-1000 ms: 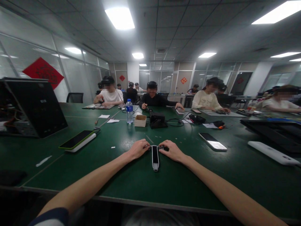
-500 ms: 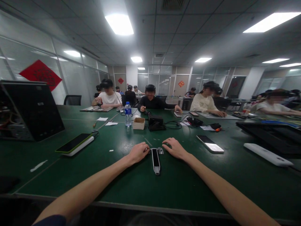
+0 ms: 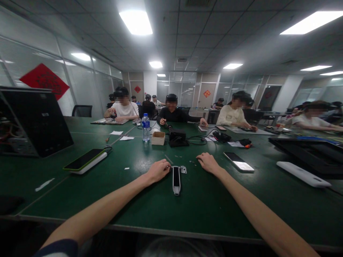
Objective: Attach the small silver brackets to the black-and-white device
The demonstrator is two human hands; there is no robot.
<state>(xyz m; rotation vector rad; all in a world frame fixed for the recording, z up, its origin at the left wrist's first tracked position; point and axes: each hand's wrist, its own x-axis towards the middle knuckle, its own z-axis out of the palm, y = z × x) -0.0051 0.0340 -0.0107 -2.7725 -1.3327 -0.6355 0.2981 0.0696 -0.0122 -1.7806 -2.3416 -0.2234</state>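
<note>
A slim white device with a dark face (image 3: 176,180) lies on the green table (image 3: 198,210), its narrow end toward me. Against its upper right side is a small metal plate (image 3: 183,169). My left hand (image 3: 160,170) rests just left of the device's top end, fingers curled together; whatever its fingertips hold is too small to name. To the right, my right hand (image 3: 208,163) lies on the table with its fingers apart and nothing in them. Several tiny parts (image 3: 192,162) are scattered just left of its fingertips.
Beyond my hands stand a water bottle (image 3: 145,127), a small cardboard box (image 3: 158,138) and a black device (image 3: 178,138). A phone (image 3: 238,161) lies right, a green-edged device (image 3: 85,160) left, beside a computer case (image 3: 37,121). People sit across the table.
My right hand has moved right, away from the metal plate, uncovering tiny parts on the table. My left hand has stayed by the white device.
</note>
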